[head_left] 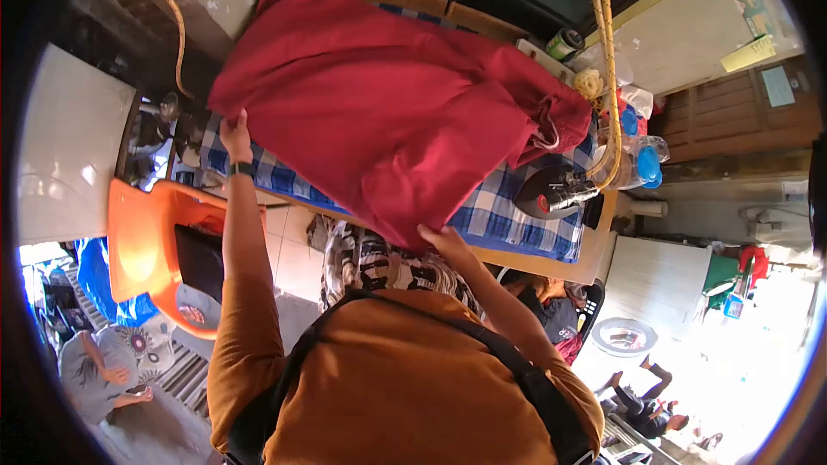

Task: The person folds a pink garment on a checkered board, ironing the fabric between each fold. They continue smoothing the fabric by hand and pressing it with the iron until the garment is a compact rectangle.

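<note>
A large red garment [370, 95] lies spread over a blue and white checked cloth [517, 215] on a table. My left hand [235, 136] grips its left edge, with fingers closed on the fabric. Near the front of the table, my right hand [441, 241] pinches the garment's lower corner. To the right of the garment, a dark iron [551, 193] rests on the checked cloth, its cord running upward. A drawstring shows at the garment's gathered right end.
An orange chair [142, 241] stands at left. Plastic bottles [646, 164] and a green can [565, 43] are at the table's right and back. A yellow cord [610, 60] hangs above the iron. Other people sit at lower left and lower right.
</note>
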Demonstrator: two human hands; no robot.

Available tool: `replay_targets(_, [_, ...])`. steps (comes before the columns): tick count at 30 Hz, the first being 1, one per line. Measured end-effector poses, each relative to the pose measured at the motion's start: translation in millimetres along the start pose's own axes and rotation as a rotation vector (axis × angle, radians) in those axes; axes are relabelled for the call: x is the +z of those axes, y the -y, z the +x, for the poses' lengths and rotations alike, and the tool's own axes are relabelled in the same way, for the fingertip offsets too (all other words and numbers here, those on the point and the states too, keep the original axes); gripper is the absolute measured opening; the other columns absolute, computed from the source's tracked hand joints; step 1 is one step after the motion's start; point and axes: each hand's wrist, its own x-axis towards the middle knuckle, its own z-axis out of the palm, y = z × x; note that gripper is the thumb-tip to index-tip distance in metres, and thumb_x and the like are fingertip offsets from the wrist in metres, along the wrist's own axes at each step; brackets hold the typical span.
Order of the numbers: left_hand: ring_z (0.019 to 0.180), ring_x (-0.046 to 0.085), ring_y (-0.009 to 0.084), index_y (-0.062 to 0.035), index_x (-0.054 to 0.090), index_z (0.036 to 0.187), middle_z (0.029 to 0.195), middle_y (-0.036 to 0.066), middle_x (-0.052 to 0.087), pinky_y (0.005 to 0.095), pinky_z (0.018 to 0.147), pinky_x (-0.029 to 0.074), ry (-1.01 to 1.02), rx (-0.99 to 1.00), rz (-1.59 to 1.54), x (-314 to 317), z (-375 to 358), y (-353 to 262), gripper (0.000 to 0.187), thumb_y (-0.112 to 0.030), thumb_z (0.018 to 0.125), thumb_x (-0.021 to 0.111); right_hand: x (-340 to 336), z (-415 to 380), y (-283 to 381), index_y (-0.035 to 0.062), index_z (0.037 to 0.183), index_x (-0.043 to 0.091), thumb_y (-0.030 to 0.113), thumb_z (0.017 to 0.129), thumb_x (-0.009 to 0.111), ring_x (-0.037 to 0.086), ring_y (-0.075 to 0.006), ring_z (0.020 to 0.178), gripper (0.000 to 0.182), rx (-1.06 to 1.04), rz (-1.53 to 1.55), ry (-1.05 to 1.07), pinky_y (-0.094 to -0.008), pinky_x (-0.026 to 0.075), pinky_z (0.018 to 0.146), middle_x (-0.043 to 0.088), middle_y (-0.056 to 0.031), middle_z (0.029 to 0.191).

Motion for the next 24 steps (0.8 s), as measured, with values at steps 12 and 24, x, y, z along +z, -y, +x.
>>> replay_targets(12, [0.069, 0.065, 0.0261, -0.0034, 0.062, 0.095, 0.078, 0.011, 0.066, 0.0357, 0.062, 0.051, 0.677, 0.06, 0.219, 55, -212, -94, 0.033, -0.036, 0.089, 0.061, -242, -87, 174, 0.0132, 0.127, 0.051, 0.02, 0.053, 0.081, 0.049, -0.0343, 0.105, 0.08, -0.49, -1.733, -0.226, -0.0455, 0.041, 0.091, 0.054, -0.0115, 0.104])
replay_targets(24, [0.075, 0.059, 0.0339, 0.0023, 0.054, 0.088, 0.082, 0.02, 0.06, 0.0389, 0.065, 0.044, 1.004, 0.108, 0.372, 52, -243, -104, 0.046, -0.039, 0.079, 0.071, -244, -28, 166, 0.0102, 0.121, 0.058, 0.034, 0.057, 0.074, 0.065, -0.0348, 0.09, 0.07, -0.335, -1.366, -0.161, -0.0409, 0.051, 0.081, 0.068, -0.019, 0.095])
